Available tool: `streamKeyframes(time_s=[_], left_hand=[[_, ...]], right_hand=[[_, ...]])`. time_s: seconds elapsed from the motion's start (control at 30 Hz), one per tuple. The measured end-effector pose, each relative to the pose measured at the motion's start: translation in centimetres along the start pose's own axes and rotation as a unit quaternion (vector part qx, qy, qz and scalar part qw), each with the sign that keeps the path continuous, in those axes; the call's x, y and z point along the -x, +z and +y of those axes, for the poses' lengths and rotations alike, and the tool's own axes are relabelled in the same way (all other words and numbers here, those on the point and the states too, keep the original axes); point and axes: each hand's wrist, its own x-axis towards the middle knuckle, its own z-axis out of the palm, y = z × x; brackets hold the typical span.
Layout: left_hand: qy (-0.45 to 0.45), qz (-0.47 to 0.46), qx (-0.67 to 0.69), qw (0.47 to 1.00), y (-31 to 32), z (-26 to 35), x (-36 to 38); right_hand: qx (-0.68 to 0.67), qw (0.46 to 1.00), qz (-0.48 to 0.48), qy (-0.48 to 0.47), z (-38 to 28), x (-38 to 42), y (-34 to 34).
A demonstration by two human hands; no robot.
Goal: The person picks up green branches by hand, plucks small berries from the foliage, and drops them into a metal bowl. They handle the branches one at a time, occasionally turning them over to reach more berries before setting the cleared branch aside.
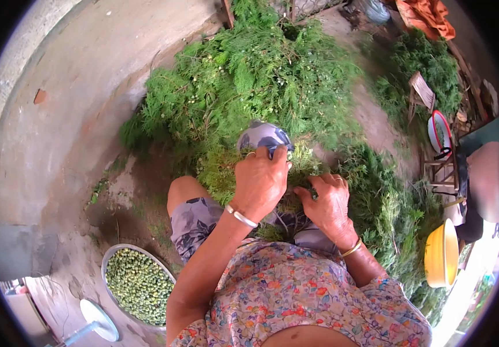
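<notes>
Left hand and right hand: fingers curled, grip indiscernible. Green foliage: their 12 o'clock. Metal basin, 8 o'clock: small green pieces. Yellow basin, 4 o'clock: contents unclear.

The left hand's palm is hidden. Dark matter at the right hand is too small to be identified. A person is blurred; the orange cloth is cut off above.

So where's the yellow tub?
In the head view, the yellow tub is over on the far right, beside the green branches and well out past the right hand.
</notes>
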Motion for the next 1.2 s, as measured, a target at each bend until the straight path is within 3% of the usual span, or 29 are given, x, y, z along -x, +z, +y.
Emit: streamKeyframes(time_s=[0.07,0.1,0.13,0.2,0.3,0.47,0.53,0.7,0.8,0.87,0.93,0.97,1.1,1.2], left_hand=[[-0.03,-0.076,-0.026,0.996,0.3,0.3,-0.2],[-0.028,-0.078,-0.027,0.996,0.5,0.2,-0.1],[-0.041,-0.055,0.024,0.997,0.7,-0.1,0.2],[-0.055,-0.032,0.072,0.995,0.3,-0.5,0.6],[-0.111,0.037,0.217,0.969,-1.2,-0.9,1.3],[-0.142,0.068,0.275,0.948,-0.1,-2.9,2.9],[-0.151,0.072,0.235,0.958,-0.1,-2.8,3.1],[-0.146,0.125,0.307,0.932,0.5,-3.6,2.8],[-0.313,0.148,0.463,0.816,0.5,-3.8,2.7],[-0.414,0.211,0.572,0.676,-1.8,-7.1,2.3],[-0.377,0.228,0.655,0.614,-4.4,-8.2,1.8],[-0.358,0.192,0.689,0.6,-5.3,-8.1,1.8],[-0.273,0.089,0.724,0.628,-5.8,-4.2,1.6],[-0.322,0.07,0.623,0.709,-5.2,-1.6,1.6]], right_hand=[[-0.047,0.999,-0.003,0.027,0.4,0.2,0.8],[-0.133,0.99,0.011,0.042,0.5,0.3,1.1],[-0.219,0.974,0.025,0.055,0.6,0.3,1.3],[-0.24,0.969,0.036,0.051,0.0,0.1,0.8],[-0.303,0.952,0.038,-0.022,-0.6,-0.5,0.4],[-0.292,0.953,0.036,-0.071,-1.1,-1.3,2.4],[-0.263,0.965,0.016,0.004,-1.3,-1.4,2.8],[-0.274,0.961,0.018,-0.025,-1.3,-1.4,3.5],[-0.292,0.953,0.051,-0.055,-1.3,-1.4,3.9],[-0.355,0.934,0.025,0.017,-0.7,-0.9,3.8],[-0.366,0.929,-0.005,0.052,-0.1,-0.5,3.4],[-0.391,0.917,-0.012,0.077,0.0,-0.3,3.4],[-0.45,0.886,-0.031,0.105,0.2,-0.2,2.9],[-0.481,0.864,-0.049,0.142,0.4,0.1,2.4]])
